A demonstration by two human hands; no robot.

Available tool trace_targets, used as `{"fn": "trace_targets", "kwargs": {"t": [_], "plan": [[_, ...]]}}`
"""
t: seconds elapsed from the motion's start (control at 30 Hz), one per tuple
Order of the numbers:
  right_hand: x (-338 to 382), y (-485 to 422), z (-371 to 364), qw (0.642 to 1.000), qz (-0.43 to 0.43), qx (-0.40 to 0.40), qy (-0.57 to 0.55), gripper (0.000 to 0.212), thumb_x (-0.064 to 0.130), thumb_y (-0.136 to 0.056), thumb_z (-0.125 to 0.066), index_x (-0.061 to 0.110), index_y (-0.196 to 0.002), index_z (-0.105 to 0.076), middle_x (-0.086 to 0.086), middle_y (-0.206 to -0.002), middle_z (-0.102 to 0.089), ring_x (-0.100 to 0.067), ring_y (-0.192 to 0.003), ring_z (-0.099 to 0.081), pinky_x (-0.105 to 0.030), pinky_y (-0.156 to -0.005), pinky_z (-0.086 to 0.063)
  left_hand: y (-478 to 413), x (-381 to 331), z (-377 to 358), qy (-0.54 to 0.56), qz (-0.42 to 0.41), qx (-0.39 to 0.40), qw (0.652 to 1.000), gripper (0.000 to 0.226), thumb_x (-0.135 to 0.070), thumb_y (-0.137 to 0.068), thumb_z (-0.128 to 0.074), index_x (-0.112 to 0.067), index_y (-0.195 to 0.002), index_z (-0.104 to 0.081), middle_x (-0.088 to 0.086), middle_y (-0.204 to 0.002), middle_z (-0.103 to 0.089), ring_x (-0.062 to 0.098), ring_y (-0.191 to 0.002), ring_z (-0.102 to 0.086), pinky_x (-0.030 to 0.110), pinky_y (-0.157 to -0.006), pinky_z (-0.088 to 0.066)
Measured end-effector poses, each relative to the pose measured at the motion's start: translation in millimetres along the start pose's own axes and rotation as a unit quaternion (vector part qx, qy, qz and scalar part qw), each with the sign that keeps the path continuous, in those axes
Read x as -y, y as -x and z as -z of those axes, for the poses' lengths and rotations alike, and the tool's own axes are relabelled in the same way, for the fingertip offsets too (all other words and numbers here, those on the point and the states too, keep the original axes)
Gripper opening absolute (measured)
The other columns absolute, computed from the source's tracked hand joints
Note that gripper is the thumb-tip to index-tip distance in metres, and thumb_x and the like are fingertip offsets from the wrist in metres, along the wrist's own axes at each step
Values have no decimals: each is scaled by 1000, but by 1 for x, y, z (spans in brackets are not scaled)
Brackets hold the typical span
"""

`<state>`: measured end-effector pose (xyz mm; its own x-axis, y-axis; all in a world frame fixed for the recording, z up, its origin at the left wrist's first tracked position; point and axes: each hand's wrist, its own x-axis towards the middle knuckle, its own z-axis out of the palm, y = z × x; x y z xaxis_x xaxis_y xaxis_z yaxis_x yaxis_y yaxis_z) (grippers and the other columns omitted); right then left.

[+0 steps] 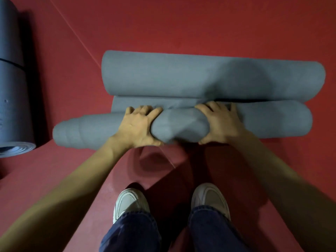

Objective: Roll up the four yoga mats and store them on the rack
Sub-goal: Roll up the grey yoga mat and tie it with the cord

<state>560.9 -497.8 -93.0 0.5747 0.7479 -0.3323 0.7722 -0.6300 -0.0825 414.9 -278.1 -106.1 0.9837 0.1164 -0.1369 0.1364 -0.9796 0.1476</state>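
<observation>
Squeezing the near mat (272,122) mid-frame with left hand (138,126) and right hand (221,122), curling both tight around it, just below a fatter roll (181,75), third roll (12,106) far left.

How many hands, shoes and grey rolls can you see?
Hands: 2, left hand, right hand
White shoes: 2, left shoe, right shoe
Grey rolls: 3, near roll, far roll, side roll (a seam crosses it; counted as one)
Total: 7
</observation>
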Motion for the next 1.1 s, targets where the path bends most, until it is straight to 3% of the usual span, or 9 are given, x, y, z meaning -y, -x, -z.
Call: {"fn": "trace_targets", "kwargs": {"t": [0.17, 0.37, 0.47, 0.6, 0.67, 0.73, 0.87, 1.0, 1.1], "plan": [[15, 51, -32, 994, 49, -95, -13, 104, 71, -37, -51, 18, -126, -53, -9, -110, -61, -33, -97, -59, -60, -83, -42, 57, -18, -11, 16, -12, 13, 1000, 108, -84, -42, -51, -19, -129, -52, 8, -113, -64, 29, -98, -63, 44, -84, -46], [35, 88, -45, 999, 34, -32, -23, 102, 73, -39, -42, 24, -128, -46, -7, -112, -58, -35, -98, -58, -65, -83, -42, 94, -28, -17, 13, -19, 34, 999, 107, -82, -40, -51, -22, -129, -51, 3, -110, -64, 25, -97, -61, 39, -81, -48], [32, 82, -37, 998, 37, 38, -17, 117, 86, -40, -42, 28, -141, -35, -6, -130, -48, -33, -118, -46, -60, -98, -29, 91, -27, -13, 30, -2, 64, 998, 109, -83, -40, -51, -25, -132, -50, 1, -116, -63, 23, -102, -61, 38, -86, -46], [32, 65, -25, 991, -31, 59, -114, 117, 96, -48, 10, 39, -140, -35, 6, -147, -35, -21, -134, -32, -45, -108, -19, 80, -23, -1, 62, 29, 140, 988, 116, -84, -38, -50, -35, -143, -36, -5, -138, -50, 17, -124, -48, 34, -102, -31], [32, 53, -27, 991, -59, -1, -123, 103, 88, -64, 6, 32, -130, -50, 1, -137, -51, -23, -124, -47, -40, -100, -31, 75, -21, 1, 65, 29, 150, 986, 117, -84, -38, -51, -38, -144, -31, -8, -141, -46, 14, -126, -44, 32, -104, -28], [30, 42, -32, 990, -81, -29, -111, 74, 74, -85, -21, 22, -122, -59, -6, -125, -60, -27, -116, -54, -39, -94, -39, 73, -19, 1, 70, 25, 155, 985, 118, -84, -37, -52, -38, -144, -30, -9, -141, -46, 13, -126, -44, 31, -105, -28], [30, 32, -34, 983, -118, -66, -128, 49, 56, -93, -41, 15, -105, -65, -8, -110, -65, -30, -106, -58, -40, -88, -45, 68, -13, 0, 87, 22, 165, 982, 119, -86, -36, -56, -39, -143, -32, -11, -138, -49, 14, -123, -47, 34, -104, -33], [34, 30, -41, 972, -138, -152, -113, 59, 57, -89, -41, 6, -106, -67, -17, -104, -68, -36, -104, -60, -44, -90, -44, 63, -10, 3, 111, 20, 179, 977, 119, -88, -36, -54, -39, -143, -33, -10, -138, -50, 15, -124, -47, 35, -105, -35], [36, 31, -41, 974, -119, -174, -78, 82, 61, -83, -35, 4, -142, -39, -18, -145, -41, -37, -136, -34, -62, -105, -24, 58, -8, 6, 126, 14, 182, 975, 116, -88, -38, -56, -41, -141, -34, -12, -138, -51, 14, -124, -47, 33, -104, -36]]}}
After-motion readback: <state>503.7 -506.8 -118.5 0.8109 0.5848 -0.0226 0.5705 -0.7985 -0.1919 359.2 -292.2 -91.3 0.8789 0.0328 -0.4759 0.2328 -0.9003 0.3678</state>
